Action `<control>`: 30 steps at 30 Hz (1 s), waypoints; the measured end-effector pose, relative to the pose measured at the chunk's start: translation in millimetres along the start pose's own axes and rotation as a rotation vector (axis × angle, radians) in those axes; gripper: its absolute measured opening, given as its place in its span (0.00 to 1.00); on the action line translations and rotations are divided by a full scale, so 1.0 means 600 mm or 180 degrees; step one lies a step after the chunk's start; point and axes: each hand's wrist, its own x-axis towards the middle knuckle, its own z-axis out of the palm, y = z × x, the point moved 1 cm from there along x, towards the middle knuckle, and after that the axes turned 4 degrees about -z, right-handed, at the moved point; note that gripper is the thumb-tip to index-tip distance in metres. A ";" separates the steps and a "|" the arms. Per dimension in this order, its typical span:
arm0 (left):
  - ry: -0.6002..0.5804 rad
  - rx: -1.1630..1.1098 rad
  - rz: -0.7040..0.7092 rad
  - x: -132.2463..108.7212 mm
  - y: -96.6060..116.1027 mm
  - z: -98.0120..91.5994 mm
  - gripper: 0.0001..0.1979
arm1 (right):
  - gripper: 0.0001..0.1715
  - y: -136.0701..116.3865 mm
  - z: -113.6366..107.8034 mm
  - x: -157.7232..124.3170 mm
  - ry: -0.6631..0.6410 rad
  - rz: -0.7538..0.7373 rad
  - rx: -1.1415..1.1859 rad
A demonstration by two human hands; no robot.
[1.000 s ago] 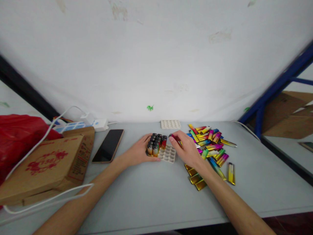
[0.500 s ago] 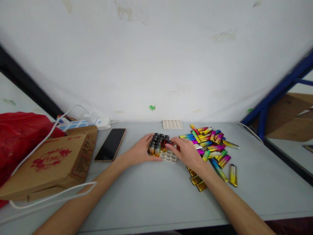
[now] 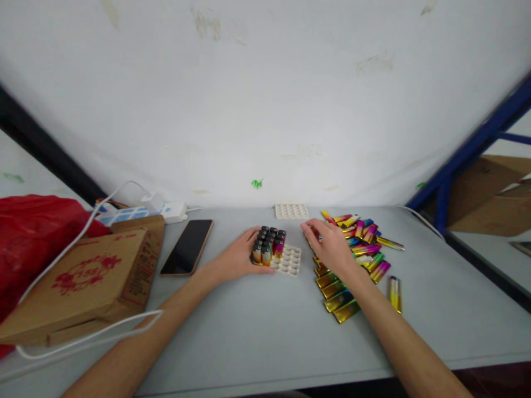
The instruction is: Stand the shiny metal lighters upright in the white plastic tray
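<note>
My left hand (image 3: 238, 254) curls round the left side of a white tray with round hollows (image 3: 292, 260), its thumb along the front. Several lighters (image 3: 267, 246) with black tops and shiny, coloured bodies stand upright, packed in the tray's left part beside that hand. Bare hollows show in the right part. My right hand (image 3: 329, 246) is over the left edge of a pile of loose, shiny lighters (image 3: 365, 249). Its thumb and forefinger are apart, with nothing visibly held; the hand hides part of the pile.
A second white tray (image 3: 291, 211) lies by the wall. A phone (image 3: 187, 247) is left of my left hand, with a cardboard box (image 3: 87, 271), power strip (image 3: 136, 213), white cable (image 3: 141, 320) and red bag (image 3: 37, 237) further left. One lighter (image 3: 395, 294) lies apart, right of the pile.
My right hand has moved right, away from the tray to the pile, leaving a purple-bodied lighter upright at the group's right edge. My left hand keeps its place.
</note>
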 end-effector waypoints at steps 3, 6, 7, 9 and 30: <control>-0.0025 0.0018 -0.0021 0.000 0.004 -0.002 0.55 | 0.16 0.064 -0.008 0.000 -0.0025 -0.0133 -0.0151; -0.0016 0.0072 -0.0066 -0.001 0.004 -0.003 0.55 | 0.24 0.104 0.000 -0.006 -0.0358 -0.0121 -0.0282; -0.0006 0.0090 -0.0067 -0.001 0.004 -0.003 0.55 | 0.26 0.109 0.005 -0.008 -0.0506 -0.0076 -0.0342; 0.0009 0.0115 -0.0036 -0.002 0.002 -0.002 0.54 | 0.26 0.106 0.014 -0.010 -0.0801 0.0079 -0.0498; -0.0028 -0.0071 -0.0103 0.001 0.001 -0.003 0.55 | 0.20 0.055 0.020 0.001 0.0038 0.0553 -0.0491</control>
